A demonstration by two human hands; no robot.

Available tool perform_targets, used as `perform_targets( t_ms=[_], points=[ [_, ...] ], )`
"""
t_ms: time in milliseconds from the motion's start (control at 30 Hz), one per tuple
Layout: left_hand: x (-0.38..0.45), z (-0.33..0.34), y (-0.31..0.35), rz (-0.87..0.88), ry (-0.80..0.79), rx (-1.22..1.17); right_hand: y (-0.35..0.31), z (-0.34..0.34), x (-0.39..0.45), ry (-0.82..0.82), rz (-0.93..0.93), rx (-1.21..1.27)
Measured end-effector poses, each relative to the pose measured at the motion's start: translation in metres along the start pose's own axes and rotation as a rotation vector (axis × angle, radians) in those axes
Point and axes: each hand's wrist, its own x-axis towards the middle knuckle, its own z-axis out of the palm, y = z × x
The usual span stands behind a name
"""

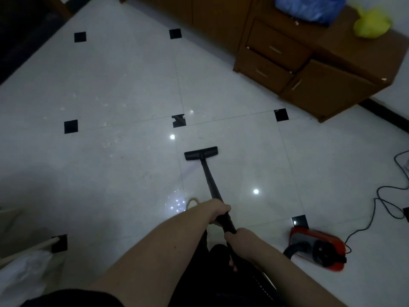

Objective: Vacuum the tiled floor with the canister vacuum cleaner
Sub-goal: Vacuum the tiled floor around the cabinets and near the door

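- At the far left bottom, a white bag (24, 275) with pale straps is lying on the floor (124, 89), partly over one of the small black squares set into the white tiles.
- Left of the middle, pale crumbs (106, 125) are lying scattered over the tiles, well apart from the nozzle.
- The left hand (218, 212) is gripping the black wand (211, 185) with its fingers curled around it, higher up on the tube than the other hand.
- The nozzle (201, 153) is resting flat on the floor in the middle, just beyond a tile joint, with its wide side across the view.
- The right hand (240, 237) is holding the lower end of the wand, just behind the left hand; its fingers are wrapped under the tube, so both hands are closed on the wand.
- Between the arms, dark clothing and a light shoe (192, 202) are showing.
- To the right of the hands, the red vacuum (318, 247) is standing on the floor, and its black hose (292, 250) is coming out toward the person.
- A black cord (376, 209) is running in loops over the tiles at the right edge.
- At the top right, a brown cabinet (309, 69) with drawers is standing by the wall, and a blue bag (309, 7) and a yellow bag (369, 25) are lying on its top.
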Motion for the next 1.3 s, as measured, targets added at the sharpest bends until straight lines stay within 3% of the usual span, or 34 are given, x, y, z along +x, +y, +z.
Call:
perform_targets(
  t_ms=[333, 600, 800, 1000, 1300],
  points=[
    [-0.01, 0.117, -0.03, -0.021, -0.015, 0.03, 0.116, -0.032, -0.039, -0.004, -0.048, 0.162],
    [-0.022, 0.138, -0.036, -0.021, -0.022, 0.1, 0.142, -0.032, -0.038, 0.087, -0.048, 0.054],
    [-0.006, 0.11, -0.011, -0.003, -0.04, 0.099, 0.1, -0.04, -0.024, 0.048, -0.035, -0.052],
    [0.01, 0.049, 0.045, 0.011, -0.027, 0.113, 0.029, -0.057, -0.001, -0.054, -0.008, 0.158],
    [0.034, -0.028, 0.13, 0.026, 0.02, 0.181, -0.082, -0.088, 0.022, -0.005, -0.022, 0.268]
  ],
)
